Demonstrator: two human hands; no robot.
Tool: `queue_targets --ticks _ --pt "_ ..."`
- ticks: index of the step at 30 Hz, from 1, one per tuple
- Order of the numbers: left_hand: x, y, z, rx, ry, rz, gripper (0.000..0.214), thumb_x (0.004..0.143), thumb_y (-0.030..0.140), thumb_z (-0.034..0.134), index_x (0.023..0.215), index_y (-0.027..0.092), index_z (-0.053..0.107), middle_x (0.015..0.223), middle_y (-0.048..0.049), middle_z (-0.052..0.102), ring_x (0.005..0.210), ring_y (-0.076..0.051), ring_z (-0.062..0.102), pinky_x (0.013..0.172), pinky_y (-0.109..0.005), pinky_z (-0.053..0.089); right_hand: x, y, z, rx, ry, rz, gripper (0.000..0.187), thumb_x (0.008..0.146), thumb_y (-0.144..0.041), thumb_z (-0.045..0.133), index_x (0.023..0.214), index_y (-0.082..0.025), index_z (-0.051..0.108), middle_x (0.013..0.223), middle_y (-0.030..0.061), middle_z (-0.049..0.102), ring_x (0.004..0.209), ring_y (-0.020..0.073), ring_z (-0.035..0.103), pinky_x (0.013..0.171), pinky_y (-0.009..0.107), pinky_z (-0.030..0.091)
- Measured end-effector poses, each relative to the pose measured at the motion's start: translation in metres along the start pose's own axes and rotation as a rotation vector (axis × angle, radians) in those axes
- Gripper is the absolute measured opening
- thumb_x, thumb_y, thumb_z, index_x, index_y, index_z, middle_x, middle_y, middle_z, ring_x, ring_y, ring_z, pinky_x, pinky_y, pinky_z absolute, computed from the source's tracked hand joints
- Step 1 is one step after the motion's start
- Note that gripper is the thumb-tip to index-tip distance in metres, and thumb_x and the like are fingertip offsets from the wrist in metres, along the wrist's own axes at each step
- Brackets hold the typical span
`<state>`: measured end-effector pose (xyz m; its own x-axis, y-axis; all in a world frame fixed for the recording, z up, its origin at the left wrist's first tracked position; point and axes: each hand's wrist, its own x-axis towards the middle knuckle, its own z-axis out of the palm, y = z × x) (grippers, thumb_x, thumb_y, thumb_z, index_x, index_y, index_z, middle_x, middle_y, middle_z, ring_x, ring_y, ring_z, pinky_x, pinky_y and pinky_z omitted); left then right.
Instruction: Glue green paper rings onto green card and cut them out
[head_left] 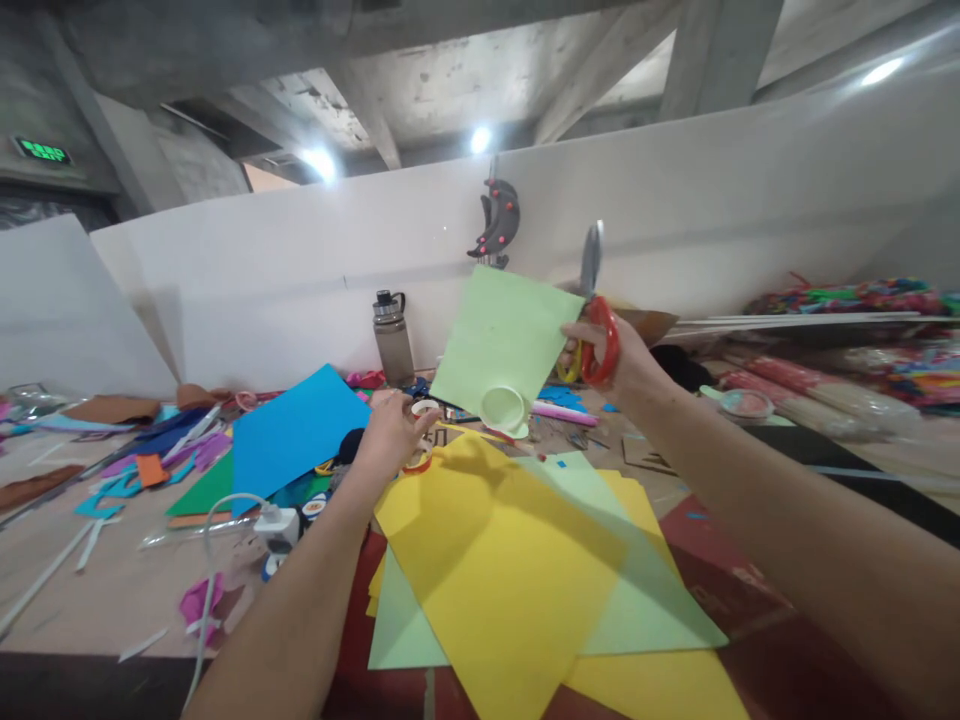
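My right hand (pixel 596 345) is raised, closed on red-handled scissors (pixel 604 345) whose blades point up. Its fingertips also pinch the right edge of a light green sheet (pixel 506 320), which stands tilted in the air. A small round pale-green container (pixel 502 408) shows against the sheet's lower edge. My left hand (pixel 394 430) is over the table with its fingers curled at a white ring-like roll (pixel 425 409), seemingly gripping it. Just below lies a roll with a red-orange rim (pixel 418 460). In front of me, yellow sheets (pixel 510 560) overlap light green sheets (pixel 645 590).
Blue sheet (pixel 296 435) and coloured scraps (pixel 154 470) lie at left, near a white charger plug (pixel 276 528) with a cable. A grey bottle (pixel 393 340) stands by the white partition (pixel 300 270). At right are plastic-wrapped bundles (pixel 817 395) and a black sheet (pixel 862 465).
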<state>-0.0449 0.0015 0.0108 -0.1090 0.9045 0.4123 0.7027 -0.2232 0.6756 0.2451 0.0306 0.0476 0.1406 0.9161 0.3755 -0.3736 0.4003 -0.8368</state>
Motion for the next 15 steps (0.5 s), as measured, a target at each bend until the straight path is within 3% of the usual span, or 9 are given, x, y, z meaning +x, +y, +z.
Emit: queue_targets --ticks 3,6,9,11,15 --pt "-0.002 0.005 0.007 -0.236 -0.039 -0.022 0.046 0.073 0.057 0.065 0.094 0.016 0.061 0.101 -0.0141 0.066 0.097 -0.026 0.061 0.084 -0.037 0.045 -0.004 -0.005 0.007 0.118 0.047 -0.076 0.025 0.065 -0.021 0.072 0.071 -0.024 0.049 0.054 -0.007 0.05 0.047 0.0097 0.049 0.045 0.024 0.046" --pt "-0.008 0.012 0.015 -0.796 -0.128 -0.162 0.054 0.072 0.065 0.062 0.1 0.019 0.058 0.109 -0.0117 0.065 0.1 -0.022 0.062 0.086 -0.034 0.047 -0.013 -0.005 0.02 0.237 0.078 -0.097 0.026 0.064 -0.021 0.074 0.07 -0.023 0.049 0.055 -0.0065 0.05 0.049 0.0088 0.049 0.048 0.024 0.048" --pt "-0.017 0.02 0.019 -1.193 -0.341 -0.045 0.056 0.065 0.058 0.073 0.104 0.02 0.06 0.114 -0.0091 0.066 0.104 -0.022 0.063 0.088 -0.032 0.048 -0.024 0.002 0.032 0.284 0.127 -0.102 0.032 0.06 -0.02 0.076 0.074 -0.023 0.047 0.057 -0.0084 0.049 0.05 0.0078 0.049 0.049 0.022 0.048" --pt "-0.023 0.025 0.021 -1.286 -0.424 0.008 0.052 0.065 0.044 0.079 0.106 0.019 0.061 0.115 -0.0085 0.066 0.107 -0.023 0.062 0.09 -0.032 0.049 -0.03 0.008 0.04 0.299 0.159 -0.101 0.037 0.058 -0.02 0.076 0.077 -0.024 0.045 0.057 -0.0095 0.049 0.049 0.0081 0.05 0.049 0.022 0.048" --pt "-0.03 0.03 0.022 -1.319 -0.352 -0.06 0.059 0.065 0.024 0.081 0.12 0.021 0.058 0.113 -0.0071 0.069 0.11 -0.022 0.062 0.094 -0.031 0.049 -0.037 0.019 0.05 0.222 0.199 -0.055 0.04 0.061 -0.025 0.076 0.079 -0.025 0.041 0.056 -0.0106 0.048 0.045 0.0089 0.05 0.044 0.022 0.046"
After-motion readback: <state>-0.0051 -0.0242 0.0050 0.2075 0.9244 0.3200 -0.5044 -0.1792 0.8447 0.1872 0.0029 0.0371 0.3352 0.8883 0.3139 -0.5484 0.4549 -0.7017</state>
